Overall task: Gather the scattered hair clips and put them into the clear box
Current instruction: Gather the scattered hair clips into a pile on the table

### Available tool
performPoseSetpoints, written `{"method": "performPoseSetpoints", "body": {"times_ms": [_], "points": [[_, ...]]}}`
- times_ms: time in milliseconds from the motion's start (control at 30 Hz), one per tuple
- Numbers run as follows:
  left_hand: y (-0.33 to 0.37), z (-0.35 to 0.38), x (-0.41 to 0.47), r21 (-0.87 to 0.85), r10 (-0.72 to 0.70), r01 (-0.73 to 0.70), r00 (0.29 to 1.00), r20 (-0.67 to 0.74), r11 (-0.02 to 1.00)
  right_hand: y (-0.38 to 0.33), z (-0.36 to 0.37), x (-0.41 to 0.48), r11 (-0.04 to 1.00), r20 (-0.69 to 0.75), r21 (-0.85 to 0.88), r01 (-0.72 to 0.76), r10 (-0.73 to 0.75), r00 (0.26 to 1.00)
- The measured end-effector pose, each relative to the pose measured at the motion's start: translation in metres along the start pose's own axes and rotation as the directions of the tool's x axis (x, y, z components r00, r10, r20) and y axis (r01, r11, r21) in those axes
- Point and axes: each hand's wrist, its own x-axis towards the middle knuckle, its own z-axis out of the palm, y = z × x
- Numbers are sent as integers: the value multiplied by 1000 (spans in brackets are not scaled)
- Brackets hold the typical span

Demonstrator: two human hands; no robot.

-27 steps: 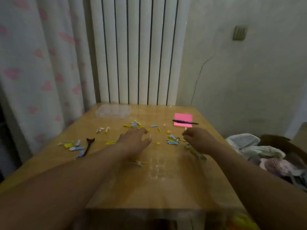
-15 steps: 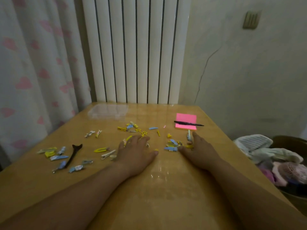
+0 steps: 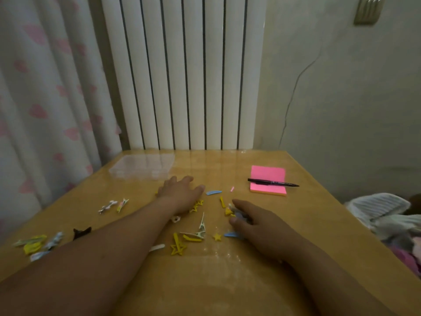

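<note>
Small yellow, blue and white hair clips lie scattered over the wooden table [image 3: 227, 281]. A yellow star clip [image 3: 178, 247] and a blue clip [image 3: 214, 192] lie near the middle, two white clips [image 3: 109, 205] further left, and a cluster [image 3: 34, 245] beside a black clip [image 3: 82, 232] at the left edge. The clear box [image 3: 143, 166] stands at the back left. My left hand [image 3: 180, 192] lies flat just in front of it, fingers straight, partly covering yellow clips. My right hand [image 3: 257, 222] curls its thumb and fingers around a few bluish clips [image 3: 239, 215].
A pink sticky-note pad [image 3: 267, 179] with a black pen [image 3: 273, 184] across it lies at the back right. A white radiator [image 3: 182, 76] stands behind the table, a curtain [image 3: 45, 99] to the left. Piled fabric [image 3: 382, 213] sits off the right edge.
My left hand has slid forward from the middle of the table to just short of the clear box. My right hand has gone from lying flat to curling round some clips.
</note>
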Motion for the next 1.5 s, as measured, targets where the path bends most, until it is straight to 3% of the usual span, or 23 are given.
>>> {"method": "performPoseSetpoints", "body": {"times_ms": [67,167,300,400,533,700,767,833,933,1000,1100,1233,1333,1500], "points": [[4,0,7,-36,63,-61,997,51,997,-1,0,1,999,5,-27,18,-17,1000],[17,4,-7,-182,268,-249,960,86,951,0,0,5,999,-37,42,16,-14,999],[42,10,-25,-476,425,-367,905,16,799,5,0,11,990,-240,127,-70,99,966],[55,11,-13,-398,404,-373,915,-5,838,8,0,13,989,-274,80,-124,141,951],[65,17,-10,-140,462,-441,859,222,887,9,0,13,990,-213,46,-136,143,967],[60,9,-66,-275,601,-546,778,182,791,3,-6,7,996,-150,41,-82,88,985],[50,6,-84,-340,609,-537,779,153,772,0,-8,4,998,-64,-14,-62,61,996],[37,-1,-90,-381,570,-526,822,4,761,-3,-7,0,999,-1,-42,-31,31,1000],[0,-13,-75,-368,315,-382,921,-229,848,-9,-3,-7,999,1,41,-20,20,1000],[-29,-18,-60,-259,172,-232,956,-236,937,-8,-1,-5,997,-64,68,-27,32,997],[-55,-17,-45,-115,12,-25,993,-114,993,-5,-3,4,996,-154,35,-84,89,984],[-34,-10,-55,-165,158,-160,987,-25,973,-9,-4,8,987,-44,-116,-108,103,994],[-5,1,-66,-242,334,-318,942,30,917,-5,-2,7,997,-29,-3,-74,74,997],[41,13,-60,-461,445,-393,896,3,795,8,-6,16,974,-306,214,-78,142,941]]}}
